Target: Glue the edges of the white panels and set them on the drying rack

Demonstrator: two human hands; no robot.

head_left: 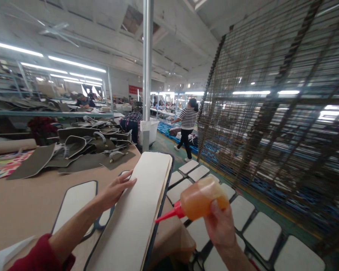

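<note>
A long white panel with a dark blue edge (141, 203) slants up from the table in front of me. My left hand (120, 188) rests against its left side, with thumb and fingers stretched onto the white face. My right hand (220, 222) is closed around a squeeze bottle (202, 197) of amber liquid, tipped sideways. The bottle's red nozzle (169, 213) points left, its tip at the panel's right edge, where the white layer stands slightly apart from the dark rim. Whether liquid is coming out cannot be made out.
A smaller white panel with dark edging (76, 207) lies on the brown table (22, 203). Grey-green sheets (87, 150) are piled behind. Several white panels (262, 233) stand in rows at right, beside a wire rack (271, 94). A metal post (147, 75) rises ahead; a person in stripes (188, 120) is on the walkway.
</note>
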